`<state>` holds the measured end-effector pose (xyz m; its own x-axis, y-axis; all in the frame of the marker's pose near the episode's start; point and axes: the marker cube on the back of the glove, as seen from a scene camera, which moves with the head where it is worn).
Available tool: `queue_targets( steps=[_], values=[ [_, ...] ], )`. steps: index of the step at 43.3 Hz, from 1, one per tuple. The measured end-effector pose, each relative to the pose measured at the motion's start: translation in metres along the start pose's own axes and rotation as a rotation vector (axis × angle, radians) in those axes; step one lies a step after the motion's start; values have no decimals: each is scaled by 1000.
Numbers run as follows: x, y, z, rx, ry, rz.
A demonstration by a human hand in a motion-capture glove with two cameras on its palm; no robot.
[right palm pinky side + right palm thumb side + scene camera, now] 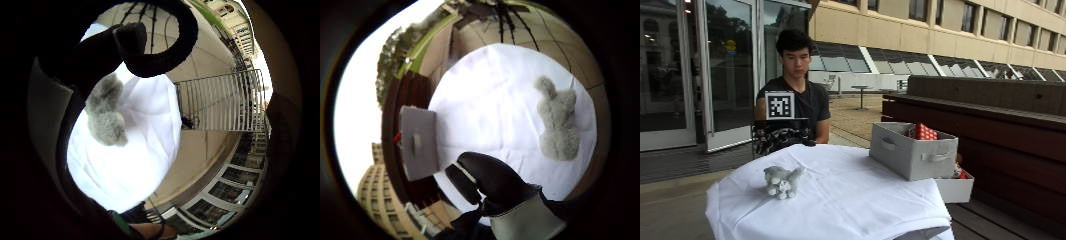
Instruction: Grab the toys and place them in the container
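Setting: outdoors, a person sits behind a counter (840,210) draped in a white cloth (859,190).
Landmark: the container (913,150), a grey fabric bin with handles, stands on the cloth at the edge nearest a dark wooden bench (999,125).
Toy: a grey plush toy (782,181) sits upright on the cloth, well apart from the container, toward the opposite side of the counter; nothing touches it.
Toy, thumb-side palm view: the plush (559,125) lies on the white cloth, across it from the container (417,142).
Toy, little-finger-side palm view: the same plush (106,112) shows on the cloth, partly behind gloved fingers (150,47).
In the container: a red item with white dots (925,132) sticks up above the rim.
Beside the container: a white box (954,187) sits just next to it on the bench side, lower than the cloth top.
Hands: the gloved right hand (781,137) is raised over the far edge of the counter, away from the container and not touching the toy.
Hand state: fingers bent in a relaxed curl with a gap between thumb (490,177) and fingers, holding nothing.
Other hand: not visible.
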<state>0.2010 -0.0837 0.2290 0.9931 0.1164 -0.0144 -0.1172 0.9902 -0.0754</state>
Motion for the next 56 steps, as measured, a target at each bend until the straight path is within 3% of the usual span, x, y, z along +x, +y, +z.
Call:
queue_targets(
  steps=[17, 23, 27, 33, 38, 44, 51, 56],
  values=[
    [23, 22, 96, -228, 10, 40],
    [24, 23, 112, -178, 27, 52],
    [26, 17, 119, -25, 79, 64],
    [23, 27, 111, -3, 145, 69],
    [18, 17, 106, 148, 241, 78],
    [7, 46, 90, -83, 162, 93],
    [-12, 68, 55, -148, 103, 84],
    [-28, 80, 10, -105, 86, 63]
  ],
)
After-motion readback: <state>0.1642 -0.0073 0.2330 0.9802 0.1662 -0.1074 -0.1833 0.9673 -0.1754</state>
